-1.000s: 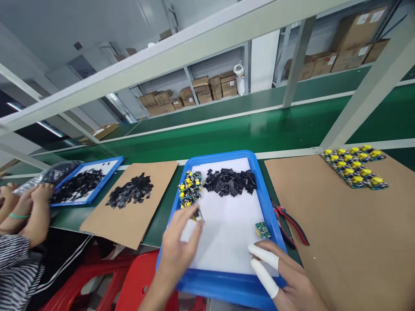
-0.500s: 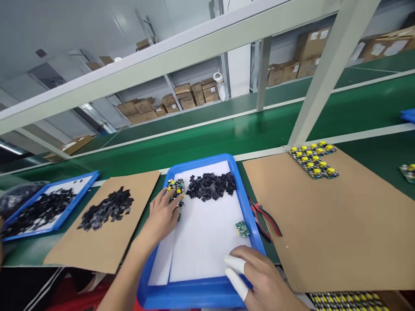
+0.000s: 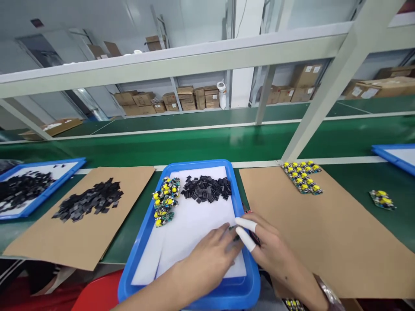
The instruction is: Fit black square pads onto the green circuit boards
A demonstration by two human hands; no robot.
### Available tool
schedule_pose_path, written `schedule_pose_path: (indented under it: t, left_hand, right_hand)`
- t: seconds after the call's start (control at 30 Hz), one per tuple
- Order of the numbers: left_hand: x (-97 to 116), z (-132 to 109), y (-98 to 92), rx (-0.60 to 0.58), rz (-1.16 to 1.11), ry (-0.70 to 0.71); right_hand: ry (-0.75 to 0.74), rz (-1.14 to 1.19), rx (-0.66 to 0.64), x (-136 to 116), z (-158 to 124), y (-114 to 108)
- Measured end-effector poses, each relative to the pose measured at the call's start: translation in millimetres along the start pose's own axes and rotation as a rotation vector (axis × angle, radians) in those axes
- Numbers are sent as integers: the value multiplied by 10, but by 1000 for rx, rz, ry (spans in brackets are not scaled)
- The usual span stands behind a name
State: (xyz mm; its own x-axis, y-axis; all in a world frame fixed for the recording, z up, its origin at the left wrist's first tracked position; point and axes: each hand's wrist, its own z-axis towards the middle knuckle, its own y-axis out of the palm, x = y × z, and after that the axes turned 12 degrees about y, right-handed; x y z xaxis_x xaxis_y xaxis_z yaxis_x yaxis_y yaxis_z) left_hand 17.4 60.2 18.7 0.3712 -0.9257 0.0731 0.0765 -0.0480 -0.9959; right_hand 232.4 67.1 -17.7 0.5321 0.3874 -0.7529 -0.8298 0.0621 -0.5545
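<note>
A blue tray point(image 3: 139, 259) lined with white paper holds a cluster of small circuit boards with yellow parts point(image 3: 164, 201) and a heap of small black parts point(image 3: 206, 189). My left hand point(image 3: 214, 252) lies over the tray's right side with its fingers bent toward my right hand point(image 3: 266, 248). White finger cots cover two right fingertips. Both hands meet at the tray's right edge, over the spot where a small green board lay; something dark shows between the fingers, too hidden to name.
Brown cardboard sheets point(image 3: 324, 224) flank the tray. The right one bears arranged yellow-topped boards point(image 3: 301, 176); the left one point(image 3: 48, 242) bears black parts point(image 3: 87, 201). Another blue tray point(image 3: 61, 175) sits far left, a third point(image 3: 394, 155) far right. A green conveyor belt point(image 3: 194, 142) runs behind.
My left hand left the circuit-board cluster and crossed to the tray's right side. My right hand moved up to meet it. The small green board and the red pliers are now covered.
</note>
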Motion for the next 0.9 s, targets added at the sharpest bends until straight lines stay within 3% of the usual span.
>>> schedule_pose_path:
  t: [0.13,0.3,0.47,0.63,0.9]
  left_hand:
    - [36,13,-26,11,77,42]
    - [95,-263,-59,81,-66,-132]
    - [167,-494,221,176,-170,-236]
    - [167,-579,418,266,-271,-295]
    - [149,-615,616,378,-336,-321]
  right_hand:
    - [-31,-254,-70,109,393,-19]
    - [-73,-368,-191,79,811,100]
    - [-92,-484,-300,7,1109,396]
    - [-77,-579,-353,7,1210,588]
    - [-46,-573,-386,-13,1090,419]
